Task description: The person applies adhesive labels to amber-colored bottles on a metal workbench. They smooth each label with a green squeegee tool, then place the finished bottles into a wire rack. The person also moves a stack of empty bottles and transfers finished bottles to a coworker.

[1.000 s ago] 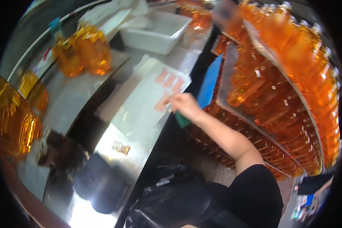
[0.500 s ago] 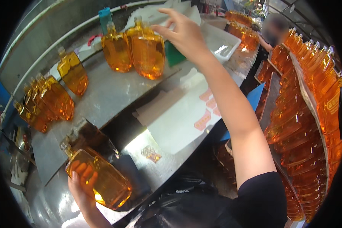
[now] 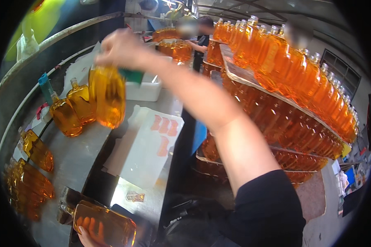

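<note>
My left hand (image 3: 86, 234) is wrapped round the underside of an amber glass bottle (image 3: 115, 224) at the lower left; its fingers show through the glass. That bottle lies tilted against a dark block-like stand (image 3: 70, 197), its neck pointing left. Reaching across the table, my right hand (image 3: 119, 47) is closed over the neck of another amber bottle (image 3: 109, 99), slightly blurred. Whether this bottle is off the table I cannot tell. Two similar bottles stand just left of it, the nearer one (image 3: 66, 117) and one behind (image 3: 81, 101).
More amber bottles (image 3: 31, 185) stand at the left table edge. White paper with pink labels (image 3: 156, 142) covers the middle, near a small clear label (image 3: 135, 196). A white tray (image 3: 144, 91) is farther back. Stacked boards of bottles (image 3: 272, 94) rise at right; people are beyond.
My right hand, which was spread above the bottle, has closed on its neck. The view has swung to the right. My left hand still holds its bottle.
</note>
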`<state>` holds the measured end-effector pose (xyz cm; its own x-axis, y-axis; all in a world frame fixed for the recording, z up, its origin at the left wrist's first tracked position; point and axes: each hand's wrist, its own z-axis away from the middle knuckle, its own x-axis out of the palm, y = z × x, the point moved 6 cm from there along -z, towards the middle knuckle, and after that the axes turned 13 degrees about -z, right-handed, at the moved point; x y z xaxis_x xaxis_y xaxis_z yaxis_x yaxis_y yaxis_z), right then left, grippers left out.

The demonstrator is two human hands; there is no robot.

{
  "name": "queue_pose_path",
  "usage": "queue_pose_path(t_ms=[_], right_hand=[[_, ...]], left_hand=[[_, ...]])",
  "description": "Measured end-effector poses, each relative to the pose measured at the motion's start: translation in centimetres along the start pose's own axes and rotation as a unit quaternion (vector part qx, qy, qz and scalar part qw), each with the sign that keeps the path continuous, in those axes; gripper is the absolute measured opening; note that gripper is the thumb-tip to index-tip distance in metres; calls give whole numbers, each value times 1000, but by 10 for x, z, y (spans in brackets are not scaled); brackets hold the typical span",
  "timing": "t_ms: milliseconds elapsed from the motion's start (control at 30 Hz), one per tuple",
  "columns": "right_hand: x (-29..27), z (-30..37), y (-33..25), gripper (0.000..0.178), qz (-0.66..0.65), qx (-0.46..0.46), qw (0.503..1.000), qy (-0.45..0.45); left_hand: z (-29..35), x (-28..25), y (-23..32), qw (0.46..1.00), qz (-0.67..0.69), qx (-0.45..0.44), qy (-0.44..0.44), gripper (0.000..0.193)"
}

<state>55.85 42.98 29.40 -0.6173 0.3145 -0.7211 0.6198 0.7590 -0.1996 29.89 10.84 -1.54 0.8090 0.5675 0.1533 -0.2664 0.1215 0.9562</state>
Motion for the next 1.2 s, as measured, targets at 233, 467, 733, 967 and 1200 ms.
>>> queue_pose_path(t_ms=[233, 467, 733, 967, 1200], right_hand=[[-265, 21, -33, 38, 270, -37, 961, -34], [-341, 72, 38, 43, 408, 142, 899, -71], [-354, 90, 74, 48, 491, 200, 847, -25], [-348, 91, 61, 62, 423, 306, 847, -96], [-354, 96, -25, 63, 539, 84, 834, 78]], left_hand=[[-1, 14, 3, 999, 37, -18, -30, 63], [-3, 1, -5, 993, 27, 3, -118, 76], [6, 2, -2, 992, 25, 17, -122, 76], [10, -2, -1, 996, 27, 7, -84, 64], [6, 9, -2, 994, 19, 0, -110, 61]])
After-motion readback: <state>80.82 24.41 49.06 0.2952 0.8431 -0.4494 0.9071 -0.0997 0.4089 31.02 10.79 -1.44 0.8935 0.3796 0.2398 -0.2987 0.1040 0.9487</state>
